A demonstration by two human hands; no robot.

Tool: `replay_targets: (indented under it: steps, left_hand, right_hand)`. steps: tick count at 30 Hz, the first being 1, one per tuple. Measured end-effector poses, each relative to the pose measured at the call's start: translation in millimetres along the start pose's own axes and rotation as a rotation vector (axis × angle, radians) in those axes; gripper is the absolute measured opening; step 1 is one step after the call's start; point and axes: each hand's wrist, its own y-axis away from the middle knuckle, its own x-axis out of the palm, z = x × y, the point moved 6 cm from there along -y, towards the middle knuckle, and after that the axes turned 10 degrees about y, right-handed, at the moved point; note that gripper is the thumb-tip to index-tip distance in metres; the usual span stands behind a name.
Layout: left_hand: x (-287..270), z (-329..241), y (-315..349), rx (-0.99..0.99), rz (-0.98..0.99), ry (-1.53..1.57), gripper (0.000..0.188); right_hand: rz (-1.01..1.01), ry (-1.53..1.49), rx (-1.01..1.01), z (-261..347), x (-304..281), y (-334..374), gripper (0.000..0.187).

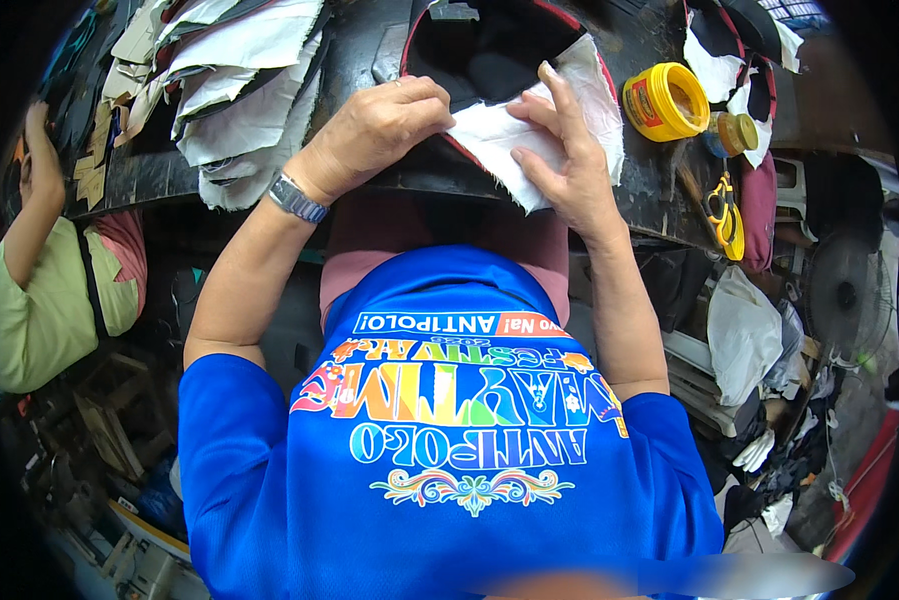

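Note:
A black curved piece with red edging point(489, 50) lies on the dark worktable in front of me, with a white cloth lining point(599, 105) over its right and near part. My left hand point(389, 130) is closed in a pinch at the cloth's left corner, by the red edge. Over the cloth's middle rests my right hand point(566, 150), its fingers spread and the thumb apart. The cloth's near point hangs at the table's front edge. My left fingertips partly hide the pinched spot.
To the right stand an open yellow tub point(666, 102) and a small jar point(731, 134). Yellow-handled scissors point(724, 215) hang at the table edge. White and black layered pieces point(244, 100) are stacked on the left. A co-worker in a light green top point(44, 300) is at far left.

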Motion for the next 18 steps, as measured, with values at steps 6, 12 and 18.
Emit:
replay_targets:
  steps: [6,12,18]
  left_hand:
    - [4.9,-6.6,11.5,0.048,-0.037,-0.096,0.014]
    - [4.9,-7.0,16.4,0.05,-0.038,-0.167,0.018]
    - [3.2,-6.4,20.1,0.035,-0.061,-0.153,0.018]
  right_hand:
    - [0.033,0.057,-0.041,7.3,3.6,-0.9,0.074]
    - [-0.002,0.368,-0.081,25.3,22.3,6.8,0.051]
    - [-0.068,0.517,-0.092,34.6,33.5,11.7,0.052]
